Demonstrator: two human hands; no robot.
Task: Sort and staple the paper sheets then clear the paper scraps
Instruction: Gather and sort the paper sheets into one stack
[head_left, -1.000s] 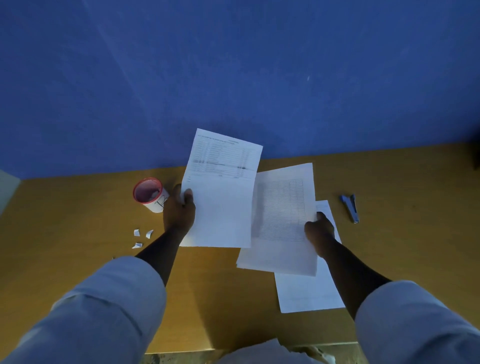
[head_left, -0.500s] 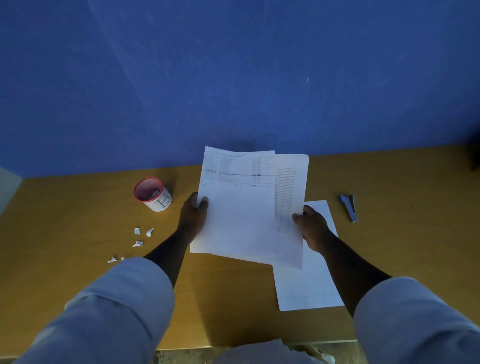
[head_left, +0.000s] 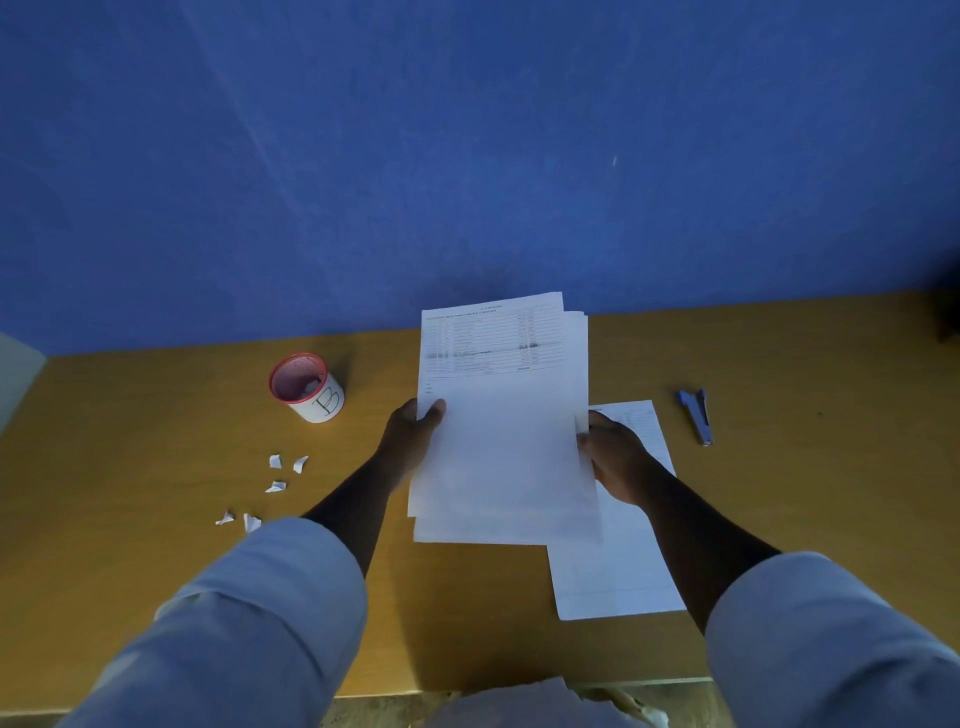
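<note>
Holding the stack of sheets (head_left: 501, 441) above the wooden table (head_left: 130, 426), both hands on it. My left hand (head_left: 410, 434) clamps the stack's left edge about mid-height, thumb on the top face, fingers hidden behind the paper. My right hand (head_left: 615, 457) clamps the right edge at about the same height, thumb on top, fingers curled under. Top sheet sits slightly askew; edges of the sheets behind it show along the right side and near end. Printed table at the far end of the top sheet, blank below. One loose sheet (head_left: 623, 561) lies flat on the table to the right, partly under my right hand and the stack. Stapler (head_left: 696, 415) further right, well apart from my fingers. Paper scraps (head_left: 275, 486) scattered on the left; red-rimmed cup (head_left: 306, 387) marked B just beyond them.
</note>
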